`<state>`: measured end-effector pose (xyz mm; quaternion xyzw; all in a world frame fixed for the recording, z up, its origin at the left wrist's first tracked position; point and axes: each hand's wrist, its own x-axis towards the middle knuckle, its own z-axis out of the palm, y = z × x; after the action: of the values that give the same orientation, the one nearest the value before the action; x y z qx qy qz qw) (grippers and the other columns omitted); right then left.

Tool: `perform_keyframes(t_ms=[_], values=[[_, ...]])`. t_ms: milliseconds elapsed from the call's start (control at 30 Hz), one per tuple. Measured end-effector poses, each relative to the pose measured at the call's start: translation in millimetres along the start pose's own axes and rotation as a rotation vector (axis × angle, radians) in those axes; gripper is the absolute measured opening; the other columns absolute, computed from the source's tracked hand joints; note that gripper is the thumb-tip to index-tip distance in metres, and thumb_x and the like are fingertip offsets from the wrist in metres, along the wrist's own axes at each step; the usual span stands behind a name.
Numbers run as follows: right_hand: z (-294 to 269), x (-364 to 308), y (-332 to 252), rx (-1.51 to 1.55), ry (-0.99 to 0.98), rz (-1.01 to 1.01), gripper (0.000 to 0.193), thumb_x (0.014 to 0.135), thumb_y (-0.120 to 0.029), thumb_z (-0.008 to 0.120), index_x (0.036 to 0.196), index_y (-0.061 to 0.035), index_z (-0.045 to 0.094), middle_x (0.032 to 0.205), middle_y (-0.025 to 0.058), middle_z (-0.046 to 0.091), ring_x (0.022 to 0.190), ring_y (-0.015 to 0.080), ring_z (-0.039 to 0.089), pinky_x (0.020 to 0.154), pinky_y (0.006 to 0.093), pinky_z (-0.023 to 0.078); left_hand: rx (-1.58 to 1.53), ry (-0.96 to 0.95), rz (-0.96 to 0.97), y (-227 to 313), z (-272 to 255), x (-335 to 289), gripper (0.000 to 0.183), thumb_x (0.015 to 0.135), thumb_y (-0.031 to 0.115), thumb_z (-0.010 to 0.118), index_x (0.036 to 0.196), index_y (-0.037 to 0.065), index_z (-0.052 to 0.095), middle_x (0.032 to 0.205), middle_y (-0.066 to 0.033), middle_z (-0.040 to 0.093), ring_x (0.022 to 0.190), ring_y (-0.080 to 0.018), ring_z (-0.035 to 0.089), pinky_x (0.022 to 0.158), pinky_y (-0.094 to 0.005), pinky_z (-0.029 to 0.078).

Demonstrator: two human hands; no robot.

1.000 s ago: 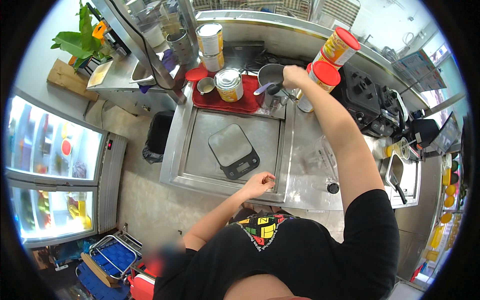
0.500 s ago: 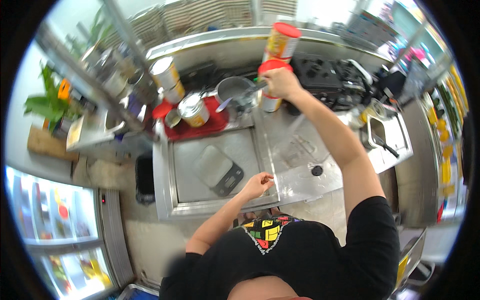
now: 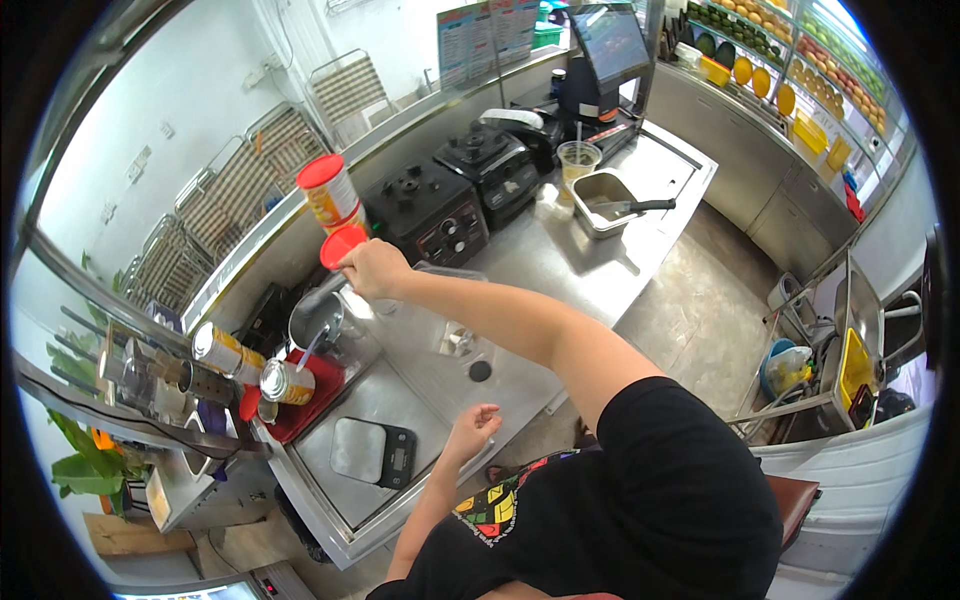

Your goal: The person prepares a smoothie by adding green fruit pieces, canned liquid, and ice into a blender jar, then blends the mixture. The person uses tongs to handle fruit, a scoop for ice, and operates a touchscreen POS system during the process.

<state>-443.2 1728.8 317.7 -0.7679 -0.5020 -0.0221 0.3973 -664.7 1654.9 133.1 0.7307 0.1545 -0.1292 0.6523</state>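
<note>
My right hand [image 3: 375, 268] is stretched far over the counter, fingers closed beside the red lid [image 3: 343, 246] of a can. What it grips is mostly hidden, beside a clear container and a round metal pot [image 3: 318, 318]. Another yellow and white can with a red lid [image 3: 322, 171] stands just behind. Loosely curled and holding nothing, my left hand [image 3: 474, 432] hovers near the counter's front edge. To its left, a digital kitchen scale [image 3: 372, 452] lies in the recessed steel area. A red tray [image 3: 310, 410] beyond the scale bears an opened can [image 3: 287, 382] and a spoon.
Two black blender bases [image 3: 425, 215] line the back of the counter. Farther right are a plastic cup with a straw [image 3: 578, 160], a steel pan [image 3: 603, 203] with a black-handled utensil, and a touchscreen [image 3: 605, 45]. Shelves of fruit [image 3: 760, 50] and a metal cart [image 3: 840, 370] stand at the right.
My view has turned right, bringing the touchscreen and fruit shelves into sight. My right hand stays near the red-lidded cans. My left hand remains by the front edge, loosely curled.
</note>
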Motion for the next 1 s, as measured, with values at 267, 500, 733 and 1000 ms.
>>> perform_keyframes(t_ms=[267, 500, 733, 1000], values=[[-177, -157, 83, 1.612, -0.175, 0.546, 0.031, 0.092, -0.014, 0.054, 0.116, 0.0037, 0.058, 0.096, 0.0138, 0.064, 0.079, 0.0173, 0.064, 0.061, 0.0256, 0.049, 0.022, -0.219, -0.034, 62, 105, 49, 0.035, 0.086, 0.012, 0.063, 0.118, 0.001, 0.052, 0.093, -0.0021, 0.061, 0.085, -0.0093, 0.058, 0.076, -0.0235, 0.047], [-298, -416, 214, 1.622, 0.130, 0.888, 0.037, 0.092, -0.011, 0.048, 0.126, 0.0029, 0.048, 0.106, 0.0139, 0.063, 0.079, 0.0142, 0.063, 0.065, 0.0246, 0.049, -0.115, -0.376, 0.284, 157, 264, 173, 0.052, 0.086, 0.007, 0.062, 0.133, 0.008, 0.040, 0.114, -0.0041, 0.054, 0.095, -0.0115, 0.055, 0.079, -0.0268, 0.047], [-380, -535, 272, 1.702, 0.558, 0.877, 0.032, 0.093, -0.018, 0.051, 0.121, -0.0019, 0.052, 0.092, 0.0091, 0.063, 0.069, 0.0128, 0.058, 0.061, 0.0248, 0.049, -0.235, -0.696, 0.208, 239, 412, 261, 0.036, 0.095, 0.023, 0.053, 0.128, 0.009, 0.048, 0.115, -0.0013, 0.058, 0.100, -0.0094, 0.054, 0.083, -0.0266, 0.044], [-466, -529, 381, 1.382, 0.657, 0.963, 0.027, 0.095, -0.034, 0.049, 0.094, -0.0072, 0.056, 0.066, 0.0031, 0.055, 0.054, 0.0098, 0.050, 0.048, 0.0209, 0.038, -0.346, -0.618, 0.421, 284, 493, 389, 0.023, 0.095, 0.017, 0.053, 0.114, 0.004, 0.054, 0.112, -0.0056, 0.060, 0.109, -0.0155, 0.054, 0.096, -0.0324, 0.042]])
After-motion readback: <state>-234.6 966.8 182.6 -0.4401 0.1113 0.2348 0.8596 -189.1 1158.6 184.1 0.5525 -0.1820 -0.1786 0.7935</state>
